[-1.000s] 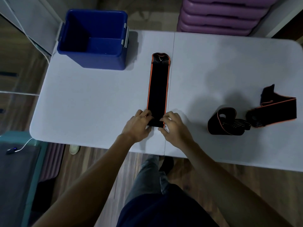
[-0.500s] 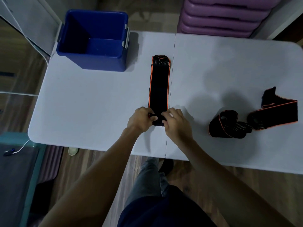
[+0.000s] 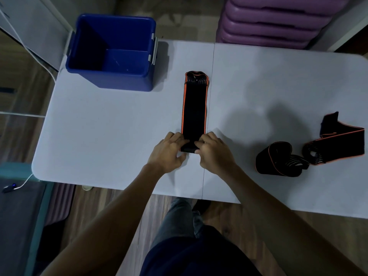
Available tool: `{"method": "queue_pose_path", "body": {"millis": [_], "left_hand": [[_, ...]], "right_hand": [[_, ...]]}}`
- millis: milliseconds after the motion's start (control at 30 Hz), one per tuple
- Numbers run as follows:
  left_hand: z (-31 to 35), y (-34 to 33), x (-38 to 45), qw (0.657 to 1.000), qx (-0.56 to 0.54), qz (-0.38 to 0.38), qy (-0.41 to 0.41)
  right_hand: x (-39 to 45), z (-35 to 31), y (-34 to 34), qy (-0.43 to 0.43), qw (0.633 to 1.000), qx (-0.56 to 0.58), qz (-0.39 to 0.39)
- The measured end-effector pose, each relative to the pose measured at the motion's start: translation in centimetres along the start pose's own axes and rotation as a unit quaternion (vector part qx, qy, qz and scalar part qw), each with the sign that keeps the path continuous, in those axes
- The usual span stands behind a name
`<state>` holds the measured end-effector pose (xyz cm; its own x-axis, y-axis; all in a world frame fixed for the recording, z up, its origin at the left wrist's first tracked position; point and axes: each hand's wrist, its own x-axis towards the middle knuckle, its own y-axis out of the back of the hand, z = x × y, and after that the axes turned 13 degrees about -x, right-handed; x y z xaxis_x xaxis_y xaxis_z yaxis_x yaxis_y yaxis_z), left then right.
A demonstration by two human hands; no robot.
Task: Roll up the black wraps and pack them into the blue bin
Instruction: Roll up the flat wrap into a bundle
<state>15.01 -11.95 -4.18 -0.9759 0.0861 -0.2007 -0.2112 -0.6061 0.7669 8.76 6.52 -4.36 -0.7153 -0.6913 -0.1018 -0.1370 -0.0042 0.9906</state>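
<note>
A black wrap with orange edging (image 3: 194, 108) lies stretched flat along the middle seam of the white table (image 3: 111, 132). Its near end is curled into a small roll. My left hand (image 3: 169, 151) pinches the roll's left side and my right hand (image 3: 214, 151) pinches its right side. The blue bin (image 3: 112, 50) stands open and empty at the table's far left corner. Two more black wraps lie loose at the right: one crumpled in a loop (image 3: 278, 160), one folded beside it (image 3: 338, 142).
A stack of purple plastic stools (image 3: 274, 20) stands behind the table. A white cable (image 3: 23, 184) and a teal-edged mat lie on the floor at the left. My legs show below the table's near edge.
The roll at the wrap's near end has grown and moved a little away from me, with both hands following it. The flat part looks shorter.
</note>
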Motion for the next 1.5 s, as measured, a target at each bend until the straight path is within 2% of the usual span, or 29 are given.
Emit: {"method": "queue_pose_path", "body": {"millis": [133,267,367,467,533,600,700,833,1000,1167,1267,1367,1500], "left_hand": [[0.3,1.6,2.0,0.997,-0.052,-0.035,0.042],[0.5,2.9,4.0,0.992,-0.043,-0.057,0.104],[0.8,3.1,5.1,0.988,-0.043,-0.06,0.135],[1.0,3.1,5.7,0.987,-0.033,-0.044,0.152],[1.0,3.0,5.7,0.991,-0.017,-0.008,0.132],[0.7,3.1,5.4,0.997,-0.009,0.027,0.076],[0.0,3.1,5.0,1.0,-0.009,-0.007,0.009],[-0.4,3.5,5.7,0.999,0.005,-0.028,-0.019],[-0.2,4.6,7.0,0.998,0.004,-0.057,-0.001],[0.4,5.4,8.6,0.998,0.027,-0.062,0.019],[0.7,5.4,9.6,0.998,0.044,-0.033,-0.014],[0.5,5.4,10.1,0.996,0.06,-0.058,-0.035],[0.2,5.1,10.5,0.994,0.077,-0.075,0.012]], "right_hand": [[0.9,0.3,0.3,-0.017,1.0,0.021,-0.015],[1.7,0.1,0.7,-0.088,0.992,0.088,0.014],[1.8,0.4,0.7,-0.06,0.996,0.042,0.051],[1.8,0.9,0.7,-0.031,0.999,0.027,0.012],[2.3,1.1,0.8,-0.035,0.999,0.024,-0.004],[3.0,1.2,0.9,-0.037,0.999,0.019,-0.006],[3.7,1.3,1.0,-0.042,0.999,0.015,-0.019],[4.1,1.5,1.1,-0.041,0.998,0.017,-0.042],[4.5,1.9,1.8,-0.051,0.993,0.097,-0.039],[6.1,2.4,2.3,-0.09,0.99,0.102,-0.033],[7.4,2.7,2.1,-0.121,0.982,0.125,-0.076],[8.7,3.1,1.9,-0.121,0.978,0.133,-0.11],[9.4,3.5,3.0,-0.189,0.959,0.203,-0.057]]}}
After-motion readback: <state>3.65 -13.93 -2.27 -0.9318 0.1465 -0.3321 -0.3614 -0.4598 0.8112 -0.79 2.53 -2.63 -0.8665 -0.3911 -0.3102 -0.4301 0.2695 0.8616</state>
